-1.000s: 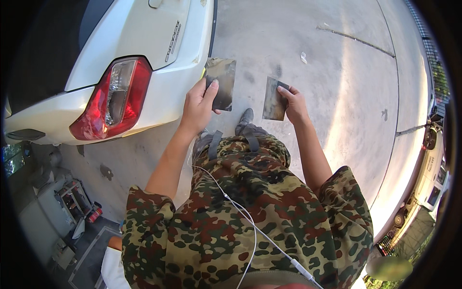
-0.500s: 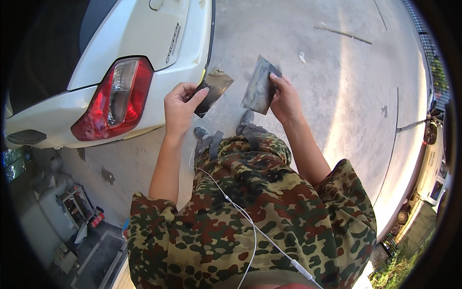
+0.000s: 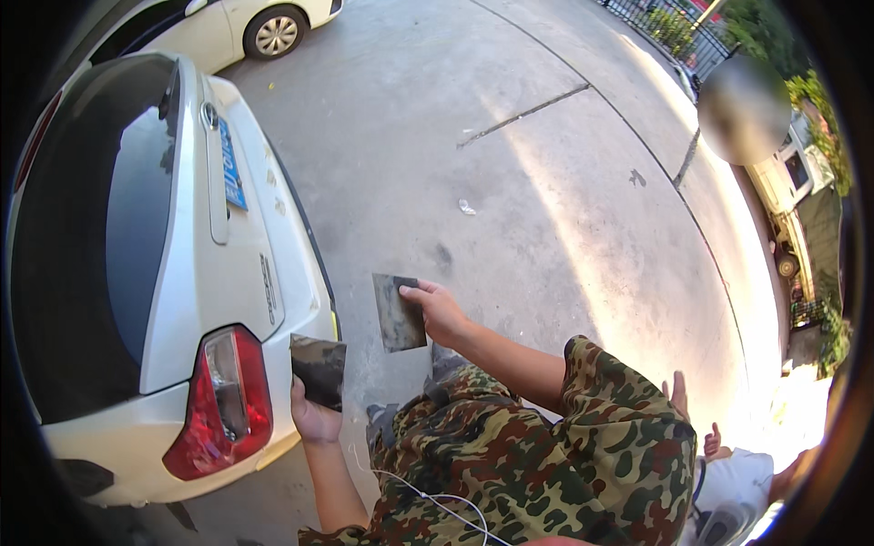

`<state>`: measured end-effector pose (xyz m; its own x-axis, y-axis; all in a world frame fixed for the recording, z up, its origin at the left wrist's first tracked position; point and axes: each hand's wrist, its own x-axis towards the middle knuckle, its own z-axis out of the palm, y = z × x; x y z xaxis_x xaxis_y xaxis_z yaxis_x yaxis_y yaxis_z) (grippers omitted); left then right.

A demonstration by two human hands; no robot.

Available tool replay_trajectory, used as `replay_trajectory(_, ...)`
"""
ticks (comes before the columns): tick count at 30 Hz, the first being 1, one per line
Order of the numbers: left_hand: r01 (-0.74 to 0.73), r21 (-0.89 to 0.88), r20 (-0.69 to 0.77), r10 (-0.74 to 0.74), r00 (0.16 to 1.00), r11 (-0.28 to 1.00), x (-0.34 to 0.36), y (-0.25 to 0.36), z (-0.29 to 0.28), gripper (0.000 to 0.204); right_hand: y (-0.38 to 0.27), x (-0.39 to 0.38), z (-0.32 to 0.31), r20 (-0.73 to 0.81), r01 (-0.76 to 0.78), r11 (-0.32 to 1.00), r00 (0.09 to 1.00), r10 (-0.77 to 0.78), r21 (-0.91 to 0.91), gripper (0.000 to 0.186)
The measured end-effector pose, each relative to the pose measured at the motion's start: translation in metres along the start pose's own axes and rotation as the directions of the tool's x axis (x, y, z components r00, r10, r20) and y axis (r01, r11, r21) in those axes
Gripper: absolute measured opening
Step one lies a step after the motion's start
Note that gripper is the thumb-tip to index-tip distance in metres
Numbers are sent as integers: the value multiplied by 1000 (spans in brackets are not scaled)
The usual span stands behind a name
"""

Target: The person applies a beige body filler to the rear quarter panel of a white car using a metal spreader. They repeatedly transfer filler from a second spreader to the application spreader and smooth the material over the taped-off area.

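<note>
My left hand (image 3: 316,420) is closed on a thin, dark brown-black sheet (image 3: 319,371) that looks like worn sandpaper. It is beside the rear corner of a white car (image 3: 241,273), just right of the red-and-clear tail light (image 3: 223,400). Farther right and a little higher, my right hand (image 3: 441,314) pinches a second sheet (image 3: 399,314) by its right edge, thumb on top. This one is rectangular, grey-green with pale smears. The two sheets are apart from each other, and some fingers of both hands are hidden.
Grey concrete floor (image 3: 391,155) with dark joints surrounds me. Another white car (image 3: 196,32) stands at the far left, and a light-coloured truck (image 3: 785,182) at the far right. A person in a white top (image 3: 737,487) is at the lower right, hands raised. A thin white cable (image 3: 446,499) hangs across my front.
The view has swung, bringing in more of the car and a person at the lower right. Both hands still hold their sheets; the left sheet now lies flatter to view.
</note>
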<state>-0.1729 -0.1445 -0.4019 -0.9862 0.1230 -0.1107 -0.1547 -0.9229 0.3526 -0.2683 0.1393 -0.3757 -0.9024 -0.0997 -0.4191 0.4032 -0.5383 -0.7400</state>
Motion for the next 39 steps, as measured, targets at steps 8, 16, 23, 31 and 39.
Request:
replay_trajectory(8,168,-68,32,-166,986,983,-19,30,-14,47,62,-38,37,-147,178,982,972,-186,-60,20)
replay_trajectory(16,284,126,19,-289,957,950,-43,52,-2,45,108,-89,38,-354,292,933,867,-352,-211,20)
replay_trajectory(23,129,229,181,-172,968,965,-45,54,15,42,92,-119,45,-308,343,748,754,-580,-568,26)
replay_trajectory(31,126,202,180,-163,970,971,-48,45,33,39,73,-141,113,582,552,-374,265,-769,-745,36)
replay_trajectory(39,74,227,201,-121,972,971,-54,38,45,39,84,-132,121,688,545,-506,197,-698,-669,40)
